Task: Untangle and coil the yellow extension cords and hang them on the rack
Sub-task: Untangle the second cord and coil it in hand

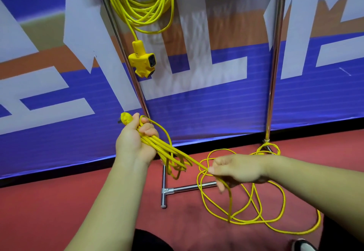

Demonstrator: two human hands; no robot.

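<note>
My left hand [134, 140] grips a bundle of several yellow cord loops [169, 152], with the cord's yellow plug [125, 118] sticking out above the fist. From that bundle one strand runs down to my right hand [236, 170], which pinches it between thumb and fingers. The rest of this yellow cord [256, 207] lies in loose loops on the red floor below my right hand. A second yellow cord [141, 4] hangs coiled on the metal rack [122, 40], its yellow socket block [142, 59] dangling beneath the coil.
The rack's right upright [275, 54] and its T-shaped foot [177, 189] stand on the red floor [59, 211]; floor loops lie across the foot. A blue, white and orange banner wall [197, 103] stands close behind. A shoe [303, 244] shows at bottom right.
</note>
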